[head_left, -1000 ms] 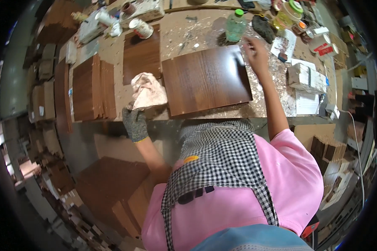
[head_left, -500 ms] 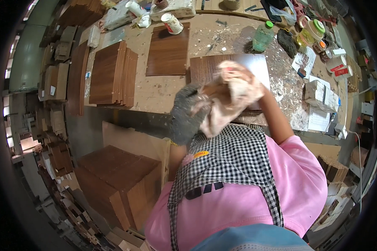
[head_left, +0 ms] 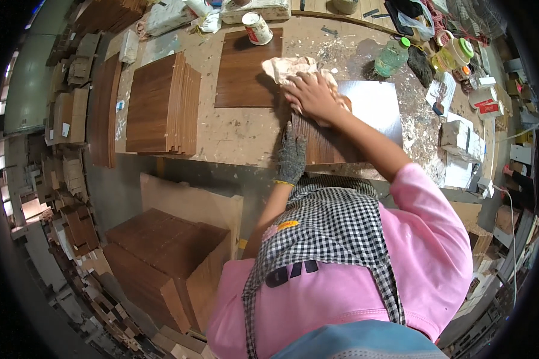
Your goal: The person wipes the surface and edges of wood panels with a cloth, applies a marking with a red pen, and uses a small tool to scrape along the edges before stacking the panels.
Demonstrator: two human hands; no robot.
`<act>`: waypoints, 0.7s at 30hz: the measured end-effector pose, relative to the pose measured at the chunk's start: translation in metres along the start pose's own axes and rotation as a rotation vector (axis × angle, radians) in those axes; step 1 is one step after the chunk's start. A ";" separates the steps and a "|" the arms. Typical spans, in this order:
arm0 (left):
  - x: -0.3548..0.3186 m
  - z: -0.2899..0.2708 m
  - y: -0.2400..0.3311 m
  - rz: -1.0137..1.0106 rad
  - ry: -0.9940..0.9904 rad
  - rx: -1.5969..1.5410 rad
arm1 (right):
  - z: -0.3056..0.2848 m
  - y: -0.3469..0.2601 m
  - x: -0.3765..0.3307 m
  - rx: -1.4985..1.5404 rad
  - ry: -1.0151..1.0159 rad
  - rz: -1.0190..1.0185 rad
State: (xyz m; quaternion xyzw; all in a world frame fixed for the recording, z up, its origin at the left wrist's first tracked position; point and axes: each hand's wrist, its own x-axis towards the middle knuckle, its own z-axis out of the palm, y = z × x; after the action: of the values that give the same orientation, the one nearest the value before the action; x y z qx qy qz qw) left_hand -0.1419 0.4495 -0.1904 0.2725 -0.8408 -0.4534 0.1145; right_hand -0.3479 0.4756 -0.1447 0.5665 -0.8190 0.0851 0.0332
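Note:
A dark brown wood-grain board [head_left: 371, 113] lies flat at the front of the workbench, its right part shining with glare. My bare right hand [head_left: 315, 96] presses a crumpled pale cloth [head_left: 281, 69] onto the board's far left corner, fingers curved over it. My left hand [head_left: 291, 157], in a grey knit glove, rests against the board's left edge with its fingers stretched out. Beyond and to the left lies a second brown board [head_left: 239, 78], with a white paint-stained cup [head_left: 257, 29] at its far end.
Stacked brown boards [head_left: 153, 110] stand at the bench's left. To the right are a green bottle [head_left: 393, 58], a jar with a green lid [head_left: 458, 52], papers [head_left: 441, 90] and a white wrapped block [head_left: 462, 140]. Below the bench's front edge stands a large brown panel stack [head_left: 167, 251].
The cloth was bunched up between both hands above the board. Now my right hand has it down on the board's far left corner, and my left hand has let go and rests at the edge.

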 end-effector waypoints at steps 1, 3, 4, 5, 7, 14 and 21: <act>0.001 -0.003 0.000 0.017 0.018 0.011 | -0.011 0.005 0.029 0.052 -0.231 0.048; 0.005 -0.004 0.016 -0.021 -0.061 -0.032 | 0.023 0.060 0.069 0.254 -0.430 0.215; 0.007 0.000 0.015 0.020 -0.062 -0.063 | 0.032 0.091 0.075 0.163 -0.340 0.242; 0.011 0.002 0.015 0.060 -0.055 -0.097 | 0.033 0.114 0.076 0.069 -0.248 0.261; 0.013 0.002 0.012 0.010 -0.052 -0.154 | 0.014 0.114 0.074 0.199 -0.033 0.390; 0.016 0.031 -0.041 0.008 0.005 -0.167 | 0.003 -0.027 -0.048 0.174 0.172 -0.159; 0.012 0.001 0.022 -0.073 -0.164 -0.101 | 0.015 0.065 0.057 0.375 -0.027 0.452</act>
State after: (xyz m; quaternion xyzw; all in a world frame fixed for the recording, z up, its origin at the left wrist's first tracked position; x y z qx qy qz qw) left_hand -0.1598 0.4536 -0.1739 0.2589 -0.8128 -0.5201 0.0422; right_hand -0.4279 0.4426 -0.1570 0.3671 -0.8948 0.2324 -0.1028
